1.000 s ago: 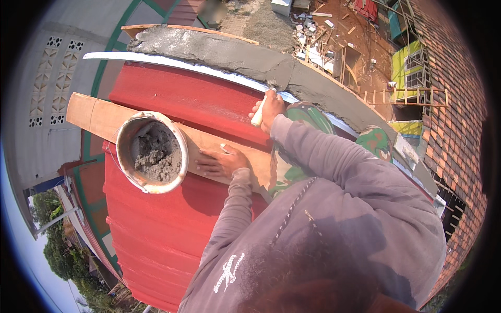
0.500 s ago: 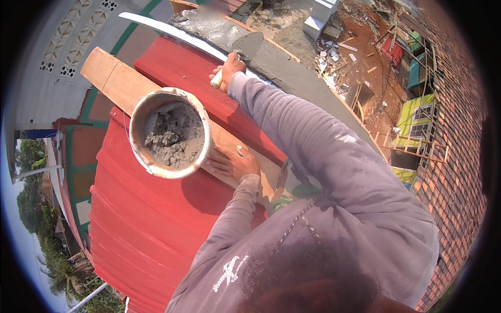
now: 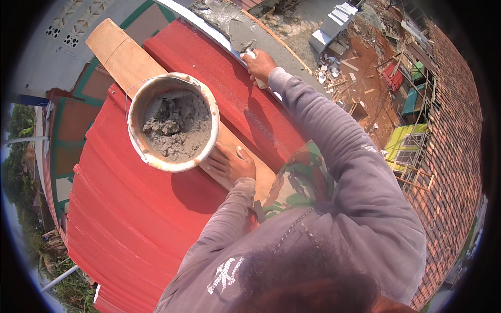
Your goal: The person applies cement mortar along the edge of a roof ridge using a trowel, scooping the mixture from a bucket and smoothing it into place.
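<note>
My right hand is closed round the pale handle of a trowel, whose grey blade lies on the wet mortar ledge beyond the red roof. With fingers spread, my left hand rests flat on a wooden board that runs across the red metal roof. Beside its fingertips stands a round whitish bucket, partly filled with lumpy grey mortar. The bucket's thin wire handle hangs down at its left side.
A white strip edges the roof along the ledge. Beyond lie rubble, reddish soil and stacked white blocks. A tiled roof slopes at the right; a patterned wall stands at upper left.
My right hand has turned the trowel, so its blade now points up and to the left along the ledge. My left hand stays on the board, and the whole view has shifted.
</note>
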The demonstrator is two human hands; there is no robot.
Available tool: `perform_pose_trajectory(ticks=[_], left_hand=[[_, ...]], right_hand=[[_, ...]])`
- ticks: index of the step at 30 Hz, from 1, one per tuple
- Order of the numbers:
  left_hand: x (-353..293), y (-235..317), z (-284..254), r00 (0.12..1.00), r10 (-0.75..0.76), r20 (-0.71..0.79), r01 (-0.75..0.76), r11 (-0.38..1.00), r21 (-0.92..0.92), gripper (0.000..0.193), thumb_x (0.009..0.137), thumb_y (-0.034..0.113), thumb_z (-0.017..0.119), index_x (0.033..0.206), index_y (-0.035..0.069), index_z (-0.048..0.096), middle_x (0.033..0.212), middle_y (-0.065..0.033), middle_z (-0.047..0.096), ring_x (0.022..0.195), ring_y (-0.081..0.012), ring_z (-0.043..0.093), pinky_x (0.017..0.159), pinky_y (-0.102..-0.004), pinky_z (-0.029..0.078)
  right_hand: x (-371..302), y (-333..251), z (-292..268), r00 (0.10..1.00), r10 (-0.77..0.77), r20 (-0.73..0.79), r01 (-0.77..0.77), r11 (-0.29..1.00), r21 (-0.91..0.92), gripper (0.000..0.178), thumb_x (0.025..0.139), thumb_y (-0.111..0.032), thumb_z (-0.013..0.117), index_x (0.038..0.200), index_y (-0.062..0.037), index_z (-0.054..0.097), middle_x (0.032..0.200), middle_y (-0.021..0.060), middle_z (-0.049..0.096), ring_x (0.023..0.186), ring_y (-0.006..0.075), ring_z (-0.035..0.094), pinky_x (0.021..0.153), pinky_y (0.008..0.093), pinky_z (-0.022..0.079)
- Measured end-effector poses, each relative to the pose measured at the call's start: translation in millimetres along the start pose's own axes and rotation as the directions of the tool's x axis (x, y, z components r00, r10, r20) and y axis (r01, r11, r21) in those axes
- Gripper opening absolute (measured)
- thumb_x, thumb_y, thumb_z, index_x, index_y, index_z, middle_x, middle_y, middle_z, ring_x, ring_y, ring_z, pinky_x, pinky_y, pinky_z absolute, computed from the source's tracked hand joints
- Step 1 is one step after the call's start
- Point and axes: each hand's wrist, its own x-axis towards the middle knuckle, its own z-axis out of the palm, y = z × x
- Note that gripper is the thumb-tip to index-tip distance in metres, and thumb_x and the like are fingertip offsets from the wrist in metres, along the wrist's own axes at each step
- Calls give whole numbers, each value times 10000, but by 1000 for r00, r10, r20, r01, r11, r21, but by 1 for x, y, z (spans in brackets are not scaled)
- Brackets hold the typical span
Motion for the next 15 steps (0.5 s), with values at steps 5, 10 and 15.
perform_pose_trajectory(ticks=[5,10,15], left_hand=[[1,-2,-6,999,4,-40,-4,1000,4,829,1020,413,551,1672,13,230,1695,-373,177,1576,-594,150,1281,-695,114],[3,8,-6,1000,7,-20,-7,999,-34,835,1024,420,558,1678,34,209,1690,-364,194,1584,-574,149,1291,-685,95],[4,0,-9,999,-22,-31,22,1000,1,838,1040,441,530,1690,40,186,1699,-350,186,1593,-563,130,1295,-676,88]], right_hand=[[-14,58,-80,960,-241,145,281,833,-477,609,1093,-467,570,1467,15,570,1355,290,673,1243,394,671,1073,441,521],[39,100,-146,926,-367,89,346,729,-591,643,1087,-525,572,1493,-26,561,1079,168,644,952,270,634,800,394,522],[30,74,-134,997,-69,-28,51,906,-420,528,1092,-505,575,1361,-52,607,781,15,549,573,129,522,505,333,475]])
